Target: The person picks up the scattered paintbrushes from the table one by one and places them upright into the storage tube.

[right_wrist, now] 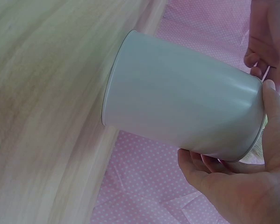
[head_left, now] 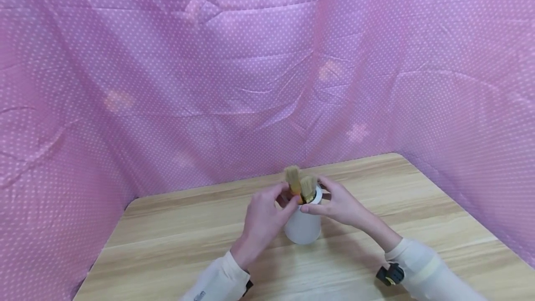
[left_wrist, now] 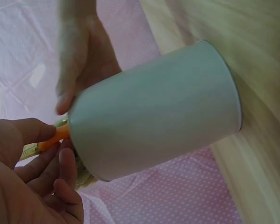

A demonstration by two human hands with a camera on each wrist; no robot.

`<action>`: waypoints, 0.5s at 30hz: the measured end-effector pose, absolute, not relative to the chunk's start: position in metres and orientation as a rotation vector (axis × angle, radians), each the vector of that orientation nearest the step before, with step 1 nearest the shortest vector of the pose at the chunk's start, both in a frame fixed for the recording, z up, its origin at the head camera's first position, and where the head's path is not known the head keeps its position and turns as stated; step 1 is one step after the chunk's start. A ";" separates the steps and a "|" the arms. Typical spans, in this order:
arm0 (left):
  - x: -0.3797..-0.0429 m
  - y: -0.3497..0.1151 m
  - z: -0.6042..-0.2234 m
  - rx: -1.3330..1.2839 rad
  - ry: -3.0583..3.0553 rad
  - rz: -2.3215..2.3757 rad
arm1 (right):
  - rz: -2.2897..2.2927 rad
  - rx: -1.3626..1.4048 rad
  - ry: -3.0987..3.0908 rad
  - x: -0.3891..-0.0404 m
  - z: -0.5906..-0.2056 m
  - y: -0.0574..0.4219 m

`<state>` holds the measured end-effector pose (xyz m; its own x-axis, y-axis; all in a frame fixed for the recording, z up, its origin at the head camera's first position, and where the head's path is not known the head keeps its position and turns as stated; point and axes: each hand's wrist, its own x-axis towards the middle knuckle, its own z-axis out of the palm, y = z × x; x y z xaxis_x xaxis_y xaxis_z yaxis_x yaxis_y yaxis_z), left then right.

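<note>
A white cylindrical can (head_left: 303, 227) stands upright on the table, its mouth facing up. My left hand (head_left: 264, 212) pinches a paintbrush (head_left: 292, 178) by its orange handle (left_wrist: 55, 135), just above the can's rim. Its pale bristles point upward, and the lower handle is hidden inside the can. Close beside it, a second paintbrush (head_left: 309, 186) pokes out of the mouth, bristles up. At the can's right side my right hand (head_left: 340, 202) holds the top; the right wrist view has the thumb at the rim and fingers (right_wrist: 196, 170) around the wall.
The light wood-grain table (head_left: 188, 231) has rounded far corners. Pink dotted cloth (head_left: 251, 82) hangs behind it and along both sides. A dark wrist device (head_left: 390, 274) sits at the right sleeve.
</note>
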<state>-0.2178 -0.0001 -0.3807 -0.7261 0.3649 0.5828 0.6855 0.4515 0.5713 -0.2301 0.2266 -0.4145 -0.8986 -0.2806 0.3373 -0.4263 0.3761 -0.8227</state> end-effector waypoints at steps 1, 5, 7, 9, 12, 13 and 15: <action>-0.219 0.000 -0.382 -0.889 -2.345 -1.177 | 1.555 0.641 -2.487 -0.230 -0.414 0.227; -0.221 0.001 -0.385 -0.866 -2.388 -1.214 | 1.550 0.639 -2.491 -0.232 -0.415 0.227; -0.221 0.001 -0.385 -0.841 -2.388 -1.220 | 1.539 0.641 -2.493 -0.233 -0.416 0.227; -0.222 0.001 -0.385 -0.821 -2.383 -1.215 | 1.526 0.644 -2.492 -0.233 -0.416 0.227; -0.222 0.000 -0.384 -0.803 -2.382 -1.157 | 1.528 0.648 -2.484 -0.234 -0.415 0.227; -0.222 0.001 -0.385 -0.793 -2.390 -1.129 | 1.531 0.648 -2.482 -0.234 -0.415 0.227; -0.223 0.001 -0.385 -0.776 -2.415 -1.081 | 1.538 0.645 -2.481 -0.234 -0.414 0.226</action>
